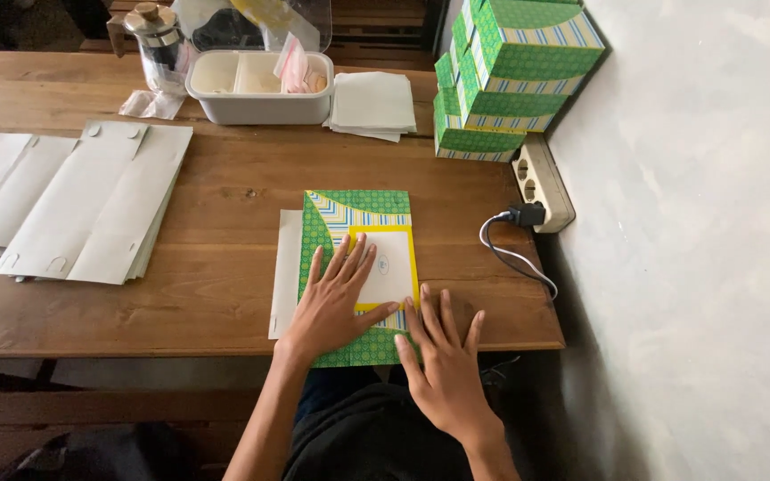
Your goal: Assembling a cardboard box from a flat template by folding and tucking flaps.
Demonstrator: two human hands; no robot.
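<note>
A flat, unfolded cardboard box blank (360, 214), green patterned with a yellow-framed white panel, lies on the wooden table (225, 258) near its front edge. My left hand (333, 303) rests flat on its lower left part, fingers spread and pointing away from me. At the blank's lower right corner, my right hand (443, 361) presses down with fingers spread, partly on the table edge. Neither hand grips anything. A white flap of the blank (283, 267) sticks out to the left.
A stack of flat white blanks (91, 205) lies at the left. A white tub (256, 89), a glass jar (158, 44) and white sheets (372, 105) stand at the back. Assembled green boxes (510, 71) are stacked by the wall, beside a power strip (541, 183) with a cable.
</note>
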